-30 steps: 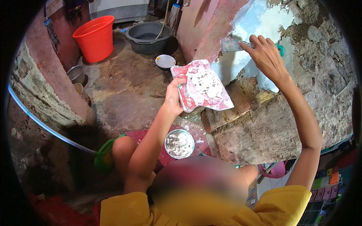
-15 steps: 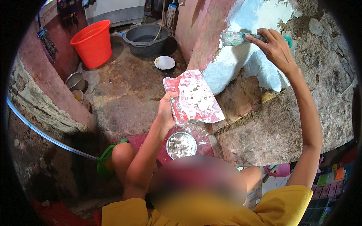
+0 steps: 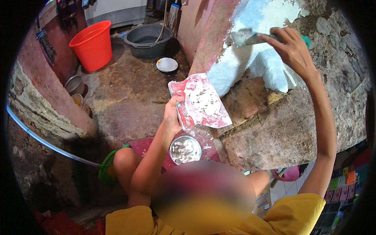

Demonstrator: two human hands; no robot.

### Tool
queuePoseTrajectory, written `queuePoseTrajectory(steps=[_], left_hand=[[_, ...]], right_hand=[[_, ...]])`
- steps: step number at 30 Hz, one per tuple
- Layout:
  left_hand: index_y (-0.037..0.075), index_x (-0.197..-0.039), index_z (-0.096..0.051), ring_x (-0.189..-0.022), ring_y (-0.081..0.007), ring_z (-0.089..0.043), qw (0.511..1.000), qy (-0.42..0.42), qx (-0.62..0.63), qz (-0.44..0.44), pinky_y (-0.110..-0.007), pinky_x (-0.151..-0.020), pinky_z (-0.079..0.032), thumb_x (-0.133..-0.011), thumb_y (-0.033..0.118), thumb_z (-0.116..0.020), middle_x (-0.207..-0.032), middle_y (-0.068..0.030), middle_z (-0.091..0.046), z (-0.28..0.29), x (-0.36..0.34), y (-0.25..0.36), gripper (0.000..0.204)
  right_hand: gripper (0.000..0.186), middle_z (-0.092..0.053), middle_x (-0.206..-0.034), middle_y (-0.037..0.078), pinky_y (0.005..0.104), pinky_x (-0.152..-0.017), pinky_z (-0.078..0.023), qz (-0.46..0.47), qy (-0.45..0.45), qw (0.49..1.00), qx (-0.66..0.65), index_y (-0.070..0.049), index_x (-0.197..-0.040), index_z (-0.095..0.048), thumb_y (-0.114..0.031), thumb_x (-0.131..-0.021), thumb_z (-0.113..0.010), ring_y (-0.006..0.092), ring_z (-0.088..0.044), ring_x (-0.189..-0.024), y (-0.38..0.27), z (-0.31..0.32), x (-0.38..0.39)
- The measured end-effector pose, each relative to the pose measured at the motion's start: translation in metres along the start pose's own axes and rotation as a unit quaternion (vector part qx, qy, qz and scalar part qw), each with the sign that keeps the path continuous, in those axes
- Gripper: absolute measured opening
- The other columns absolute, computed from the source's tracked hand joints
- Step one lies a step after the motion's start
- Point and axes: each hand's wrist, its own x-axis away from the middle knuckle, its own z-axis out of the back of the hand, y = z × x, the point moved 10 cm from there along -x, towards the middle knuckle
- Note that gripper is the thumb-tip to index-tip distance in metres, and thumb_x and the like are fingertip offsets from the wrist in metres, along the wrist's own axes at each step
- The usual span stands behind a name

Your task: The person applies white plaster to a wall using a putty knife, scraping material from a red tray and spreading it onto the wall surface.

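My left hand [image 3: 172, 113] is closed on the edge of a red board [image 3: 179, 89] smeared with white paste [image 3: 203, 98]. In my right hand [image 3: 291, 51] is a putty knife [image 3: 246, 38] with a green handle end, its paste-smeared blade pointing left. The blade is over the white and pale-blue coated patch [image 3: 250, 58] on the rough wall; whether it touches cannot be told. Below the board, a round bowl [image 3: 186, 150] of lumpy white paste rests on a dark red surface [image 3: 209, 147] near my knees.
A red bucket [image 3: 92, 47], a grey basin [image 3: 147, 41] and a white plate [image 3: 167, 65] stand on the stained floor ahead. Left of me are a metal pot [image 3: 74, 85] and a pale blue hose [image 3: 47, 143]. Bare rough wall [image 3: 270, 129] rises at the right.
My right hand has moved slightly up and right, and the knife's blade has tilted. The board in my left hand stays nearly in place; the view has shifted a little.
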Motion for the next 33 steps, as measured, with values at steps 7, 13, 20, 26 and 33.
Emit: queuePoseTrajectory(steps=[7,13,20,26,33], left_hand=[[-0.002,-0.123,-0.047,-0.102,-0.0305,-0.06,0.999,0.035,0.004,0.013,-0.045,-0.092,-0.047,-0.082,0.022,-0.045,-0.115,-0.0178,-0.059,0.007,0.005,-0.005,0.047],[-0.001,-0.121,-0.048,-0.1,-0.0297,-0.061,1.0,0.017,0.015,0.012,-0.044,-0.091,-0.047,-0.082,0.021,-0.047,-0.113,-0.017,-0.06,0.01,0.004,-0.007,0.046],[-0.002,-0.12,-0.049,-0.096,-0.029,-0.062,0.999,0.033,0.022,0.016,-0.044,-0.088,-0.05,-0.082,0.02,-0.047,-0.111,-0.017,-0.061,0.017,0.006,-0.007,0.044],[-0.002,-0.12,-0.048,-0.096,-0.0287,-0.062,0.999,0.04,0.023,0.018,-0.044,-0.087,-0.05,-0.081,0.021,-0.047,-0.11,-0.017,-0.061,0.017,0.006,-0.009,0.046],[-0.002,-0.12,-0.049,-0.097,-0.0291,-0.062,0.999,0.042,0.021,-0.002,-0.044,-0.088,-0.049,-0.081,0.021,-0.046,-0.111,-0.017,-0.061,0.014,0.01,-0.004,0.045]], right_hand=[[0.055,-0.058,-0.101,0.002,0.0359,-0.098,-0.038,0.037,-0.029,0.999,0.016,-0.021,-0.126,-0.054,0.005,-0.078,-0.049,0.0182,-0.053,-0.094,0.001,-0.02,-0.013],[0.043,-0.059,-0.092,0.002,0.0402,-0.109,-0.031,0.097,-0.013,0.991,0.093,-0.022,-0.125,-0.055,-0.006,-0.086,-0.049,0.0163,-0.056,-0.096,0.007,-0.012,-0.041],[0.047,-0.047,-0.082,0.003,0.0516,-0.112,-0.013,0.103,-0.169,0.979,0.053,-0.035,-0.118,-0.058,-0.009,-0.079,-0.049,0.0185,-0.052,-0.093,0.004,-0.007,-0.075],[0.042,-0.05,-0.08,0.002,0.0493,-0.109,-0.021,0.137,-0.148,0.978,0.061,-0.031,-0.11,-0.065,-0.01,-0.075,-0.055,0.0186,-0.052,-0.09,0.006,0.002,-0.098],[0.042,-0.051,-0.081,0.003,0.0492,-0.106,-0.024,0.12,-0.131,0.983,0.049,-0.029,-0.109,-0.066,-0.009,-0.074,-0.057,0.0194,-0.052,-0.091,0.016,0.016,-0.109]])
